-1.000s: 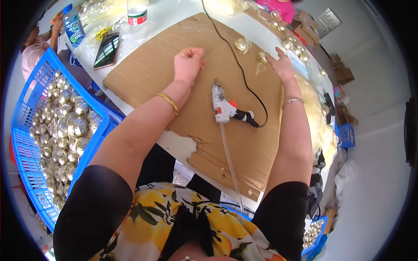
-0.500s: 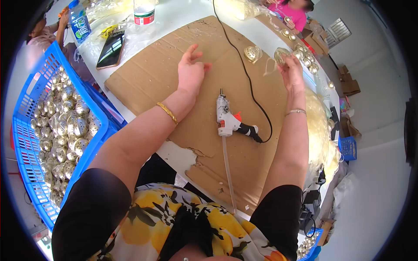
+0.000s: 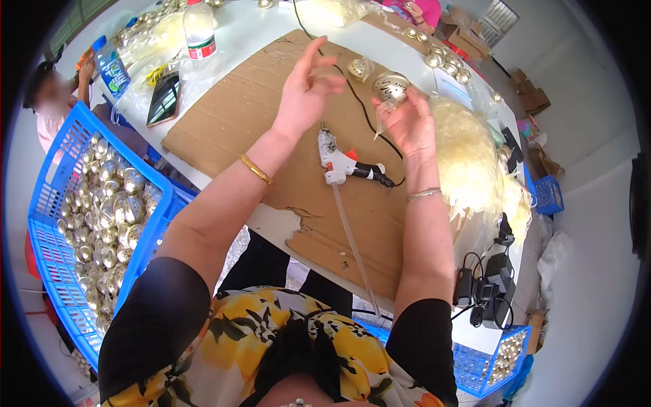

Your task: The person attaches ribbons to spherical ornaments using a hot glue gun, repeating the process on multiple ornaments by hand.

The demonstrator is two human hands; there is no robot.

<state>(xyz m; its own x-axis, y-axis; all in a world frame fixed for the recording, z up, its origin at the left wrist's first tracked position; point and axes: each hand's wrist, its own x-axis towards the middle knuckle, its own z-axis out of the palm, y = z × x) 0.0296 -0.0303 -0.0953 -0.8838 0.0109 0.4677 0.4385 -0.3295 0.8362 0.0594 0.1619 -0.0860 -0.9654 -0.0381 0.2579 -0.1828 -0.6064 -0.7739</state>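
Note:
In my right hand [image 3: 412, 125] is a shiny gold openwork ball ornament [image 3: 389, 88], gripped by the fingertips, with a pale ribbon loop hanging below it. My left hand [image 3: 304, 95] is raised over the cardboard [image 3: 230, 139], fingers apart and nothing in them. Between and beyond the hands, a second gold ornament [image 3: 360, 68] lies on the cardboard. Nearer to me lies a white glue gun [image 3: 332, 159] with an orange trigger and a long clear glue stick at its rear. Its black cord [image 3: 363, 102] runs partly behind my right hand.
At left, a blue basket [image 3: 51, 251] holds several gold ornaments. A phone [image 3: 164, 98], a blue-labelled bottle [image 3: 110, 68] and a clear bottle [image 3: 199, 30] stand or lie far left. Pale ribbon bundles [image 3: 468, 163] and black adapters [image 3: 491, 288] are at right. Other people sit across the table.
My right hand has brought the ornament left and turned it so its patterned face shows. The left hand has moved closer to it, still empty. The camera view has shifted.

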